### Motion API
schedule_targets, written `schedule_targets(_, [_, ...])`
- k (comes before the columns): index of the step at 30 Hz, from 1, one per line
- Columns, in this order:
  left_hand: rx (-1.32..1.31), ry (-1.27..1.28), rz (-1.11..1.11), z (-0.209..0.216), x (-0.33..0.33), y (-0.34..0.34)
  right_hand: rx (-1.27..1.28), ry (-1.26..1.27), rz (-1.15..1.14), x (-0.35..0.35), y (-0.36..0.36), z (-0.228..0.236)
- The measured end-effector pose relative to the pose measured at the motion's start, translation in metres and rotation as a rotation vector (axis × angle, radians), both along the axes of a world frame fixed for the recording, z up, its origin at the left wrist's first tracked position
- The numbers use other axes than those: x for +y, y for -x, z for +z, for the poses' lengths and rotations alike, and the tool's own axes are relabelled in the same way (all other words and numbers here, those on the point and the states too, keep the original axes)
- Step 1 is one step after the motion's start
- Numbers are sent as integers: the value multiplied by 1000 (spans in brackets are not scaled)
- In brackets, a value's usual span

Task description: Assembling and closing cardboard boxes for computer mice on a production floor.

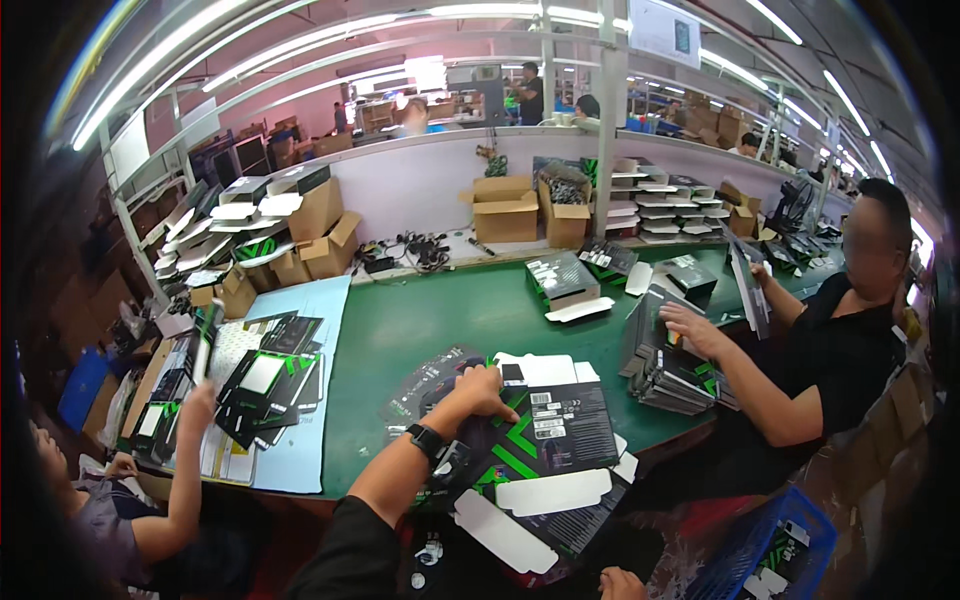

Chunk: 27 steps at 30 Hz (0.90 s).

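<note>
From my remote seat, I see the left hand reaching out over the near edge of the green counter, a black watch on its wrist. Its grip is curled shut, palm down, on the top of a stack of flat black-and-green box blanks that hangs partly over that near edge, the white flaps fanning toward me. Whether the fingers pinch a single blank or just press on the pile, I cannot tell.

The right hand barely shows at the bottom of the picture, below the counter's near edge. Too little of it is visible to say how open its grip is, and I see nothing in it. A blue basket with more printed pieces sits just beside it.

As I judge it, the work is early for this pile: every blank in the stack is unfolded, and I see no folded-up box near the hands. A few loose blanks lie just beyond the left hand, also flat.

Co-workers sit at both ends: one at the right end with a hand on another dark stack, one at the left end lifting a hand by a spread of flat packs. Cardboard cartons line the far edge.
</note>
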<state>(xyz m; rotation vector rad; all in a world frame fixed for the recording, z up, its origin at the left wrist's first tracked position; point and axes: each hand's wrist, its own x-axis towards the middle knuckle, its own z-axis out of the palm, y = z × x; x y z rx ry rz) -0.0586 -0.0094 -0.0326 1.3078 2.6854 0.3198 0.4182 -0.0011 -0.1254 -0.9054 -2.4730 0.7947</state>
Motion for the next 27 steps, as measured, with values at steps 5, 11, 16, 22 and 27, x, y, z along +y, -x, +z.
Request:
schedule_targets(5, [-7, -169, -108, 83, -16, -40, 223, 85, -125, 9, -16, 33])
schedule_targets(11, [-9, -201, -540, 140, -47, -130, 360, -209, 27, 17, 2, 115])
schedule_targets(16, [-67, -106, -907, 131, -51, -173, 349, -594, 477, 26, 46, 203])
schedule_targets(22, [-306, -242, -1056, 117, -58, -187, 242, -727, 519, 41, 77, 217])
schedule_targets(27, [-395, -238, -1060, 110, -66, -189, 207, -711, 548, 36, 77, 213])
